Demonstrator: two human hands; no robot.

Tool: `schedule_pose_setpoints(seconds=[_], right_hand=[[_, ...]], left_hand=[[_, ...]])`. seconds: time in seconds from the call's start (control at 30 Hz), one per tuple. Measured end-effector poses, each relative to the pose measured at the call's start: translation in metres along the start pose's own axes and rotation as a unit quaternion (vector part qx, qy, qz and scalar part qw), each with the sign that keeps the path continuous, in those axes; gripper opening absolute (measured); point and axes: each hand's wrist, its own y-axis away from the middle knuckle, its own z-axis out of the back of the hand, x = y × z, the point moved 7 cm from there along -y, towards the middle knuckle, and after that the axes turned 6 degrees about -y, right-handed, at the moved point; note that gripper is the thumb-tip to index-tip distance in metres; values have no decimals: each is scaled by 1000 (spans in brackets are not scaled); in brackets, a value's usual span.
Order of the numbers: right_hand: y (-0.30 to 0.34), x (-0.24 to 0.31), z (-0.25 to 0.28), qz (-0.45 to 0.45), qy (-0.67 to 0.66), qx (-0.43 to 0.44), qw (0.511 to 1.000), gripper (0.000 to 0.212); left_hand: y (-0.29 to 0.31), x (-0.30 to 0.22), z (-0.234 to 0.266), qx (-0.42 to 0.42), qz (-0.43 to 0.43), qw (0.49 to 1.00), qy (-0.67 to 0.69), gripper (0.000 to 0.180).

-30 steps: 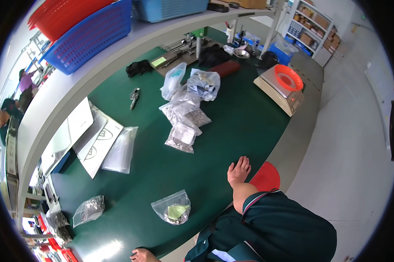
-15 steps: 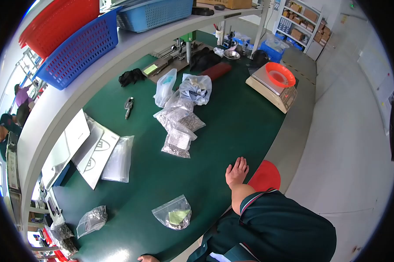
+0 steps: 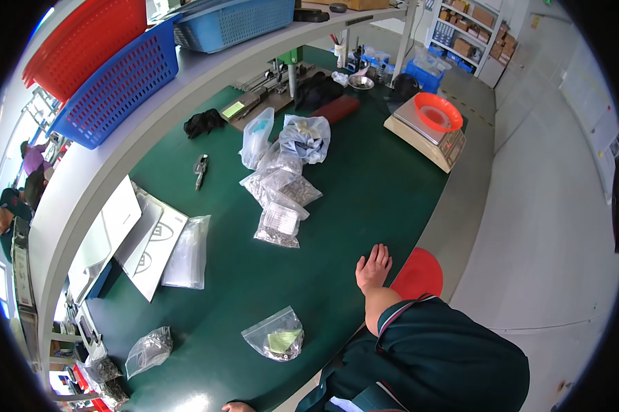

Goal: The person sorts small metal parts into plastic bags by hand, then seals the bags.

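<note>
My right hand [image 3: 374, 266] lies flat on the green tabletop [image 3: 337, 226] near its right edge, fingers stretched out and holding nothing. Only a small part of my left hand [image 3: 237, 407] shows at the lower edge, and its fingers are out of sight. Between the two hands, a clear zip bag [image 3: 274, 334] with a yellow-green slip and small dark parts rests on the table. Another clear bag [image 3: 149, 351] lies farther left. Beyond my right hand is a row of clear bags of small parts [image 3: 279, 223], one bearing a white label.
A scale [image 3: 419, 141] carries an orange-red bowl [image 3: 438, 112] at the far right. A red stool [image 3: 419, 273] stands beside the table edge. Papers [image 3: 155, 244], plastic sleeves [image 3: 188, 254] and a small metal hand tool [image 3: 200, 172] lie left. A raised shelf [image 3: 110, 168] holds plastic baskets [image 3: 121, 82].
The whole view has shifted very slightly. Both hands and the bags stay where they were on the table.
</note>
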Motion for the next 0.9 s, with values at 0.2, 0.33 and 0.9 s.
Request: schedule_pose_setpoints(seconds=[0.2,0.33,0.9], right_hand=[[0,5,6,8,-4,-14,1000,49],[1,0,3,13,-3,-21,1000,49],[-6,-6,-10,79,70,-69,992,46]], left_hand=[[-3,-4,-17,-104,-130,985,-39,17],[28,-1,20,-56,-109,991,-56,24],[-44,16,-78,-123,405,806,414,44]])
